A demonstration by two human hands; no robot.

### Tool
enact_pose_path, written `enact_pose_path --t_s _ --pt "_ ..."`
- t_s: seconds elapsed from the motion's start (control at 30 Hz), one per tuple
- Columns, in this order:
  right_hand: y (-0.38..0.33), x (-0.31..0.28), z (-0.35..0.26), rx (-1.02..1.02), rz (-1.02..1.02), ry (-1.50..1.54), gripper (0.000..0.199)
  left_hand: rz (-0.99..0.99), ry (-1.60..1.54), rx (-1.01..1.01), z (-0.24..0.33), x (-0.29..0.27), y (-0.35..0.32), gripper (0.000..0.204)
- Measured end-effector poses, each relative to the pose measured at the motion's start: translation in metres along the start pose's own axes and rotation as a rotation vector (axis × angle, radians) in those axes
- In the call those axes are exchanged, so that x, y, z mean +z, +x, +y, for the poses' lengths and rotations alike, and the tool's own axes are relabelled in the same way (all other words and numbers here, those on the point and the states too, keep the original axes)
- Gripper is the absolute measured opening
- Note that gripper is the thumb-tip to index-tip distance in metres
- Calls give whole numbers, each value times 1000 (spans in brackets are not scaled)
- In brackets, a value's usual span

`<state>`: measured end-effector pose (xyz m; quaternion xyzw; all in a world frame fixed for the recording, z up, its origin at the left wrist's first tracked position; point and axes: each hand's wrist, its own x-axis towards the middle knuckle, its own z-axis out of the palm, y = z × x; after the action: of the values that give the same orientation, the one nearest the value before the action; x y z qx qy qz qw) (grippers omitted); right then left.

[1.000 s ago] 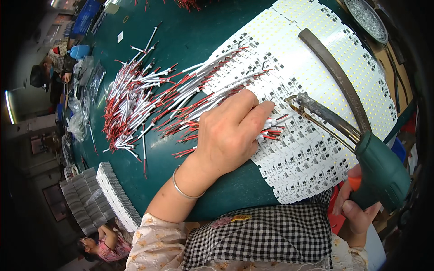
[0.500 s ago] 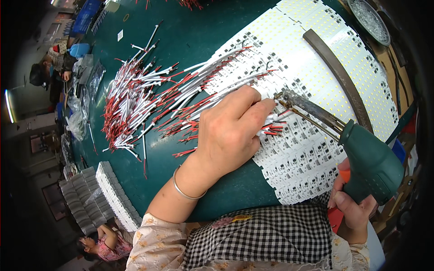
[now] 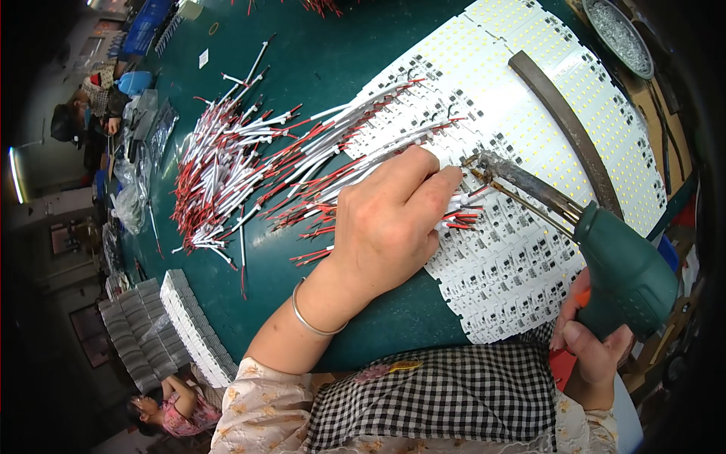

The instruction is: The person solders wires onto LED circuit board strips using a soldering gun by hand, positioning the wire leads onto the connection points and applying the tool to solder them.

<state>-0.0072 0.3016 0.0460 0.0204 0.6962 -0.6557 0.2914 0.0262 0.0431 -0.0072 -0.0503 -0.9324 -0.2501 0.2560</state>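
Note:
My right hand grips a green soldering gun by its handle, a finger by the orange trigger. Its dark, crusted tip points left, close to the fingertips of my left hand. That hand is closed in a pinch over the white circuit boards; whatever lies between its fingers is hidden. The boards form a joined sheet with small black parts and yellow LEDs. Red-and-white wires fan out beyond and beside my left hand, some ends resting on the boards. White and red wire ends also show below my left fingertips.
A curved dark metal bar lies across the boards. A round dish of clear bits stands at the far right. The wire heap covers the green table's left part. Stacked white and grey pieces are at left; other people sit beyond.
The soldering gun and its tip have shifted very slightly to the right. My left hand keeps its pinch in nearly the same place.

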Motion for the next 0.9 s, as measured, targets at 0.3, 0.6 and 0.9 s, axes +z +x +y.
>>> enact_pose_path --t_s 0.3,0.6,0.9 --pt "4 0 -1 -107 34 66 62 7 17 2 1 -1 0 43" --pt "12 -23 -10 -293 8 158 61 -47 15 -38 6 -2 6 43" --pt "33 -77 -42 -686 91 431 59 -79 61 -100 19 -11 7 47"
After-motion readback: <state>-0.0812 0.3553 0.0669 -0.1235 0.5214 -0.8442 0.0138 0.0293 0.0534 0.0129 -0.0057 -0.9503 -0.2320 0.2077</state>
